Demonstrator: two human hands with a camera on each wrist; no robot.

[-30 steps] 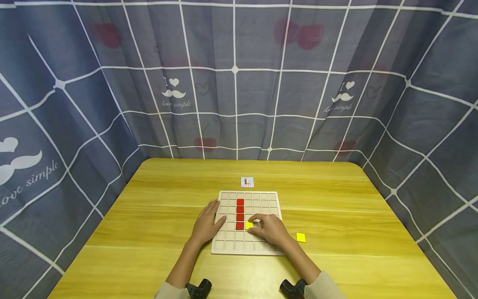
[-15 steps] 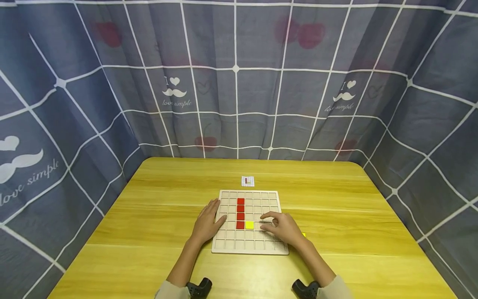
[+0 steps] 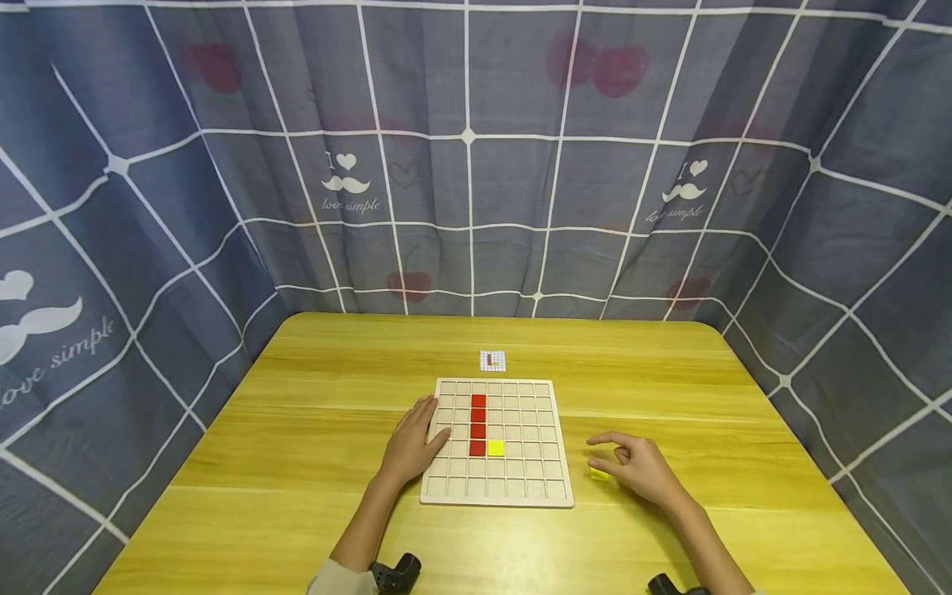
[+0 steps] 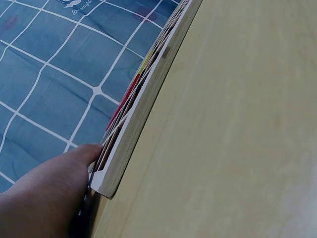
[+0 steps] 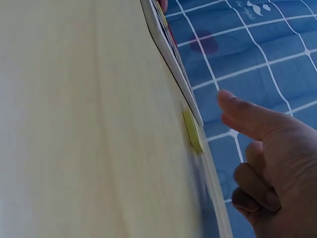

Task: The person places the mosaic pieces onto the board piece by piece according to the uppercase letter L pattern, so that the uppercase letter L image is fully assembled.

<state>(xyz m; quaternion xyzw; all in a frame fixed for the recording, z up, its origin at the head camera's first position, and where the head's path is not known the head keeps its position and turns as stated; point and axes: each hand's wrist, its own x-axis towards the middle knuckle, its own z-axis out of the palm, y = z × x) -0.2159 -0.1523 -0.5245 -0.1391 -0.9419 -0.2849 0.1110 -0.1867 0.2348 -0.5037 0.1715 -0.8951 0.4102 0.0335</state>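
Note:
A pale wooden grid board [image 3: 521,487] lies flat on the table. One column of red tiles [image 3: 478,424] stands in it, with a yellow tile [image 3: 496,448] directly right of the lowest red one. My left hand [image 3: 407,446] rests along the board's left edge, fingers straight and thumb [image 4: 89,152] on its top. Off the board to the right, my right hand [image 3: 640,469] hovers over a loose yellow tile [image 5: 192,131], which it partly hides in the head view. Its thumb and index finger are spread apart, the other fingers curled in, with nothing held.
Behind the board lies a small printed card [image 3: 492,361] showing a grid with a coloured pattern. The wooden table [image 3: 327,388] reaches back to a dark grid-patterned curtain [image 3: 521,182], which also hangs on both sides. Dark wrist mounts [image 3: 397,573] sit below the hands.
My right hand has let go of the yellow tile in the grid and moved right, off the board, to the loose yellow tile. The left hand has stayed put.

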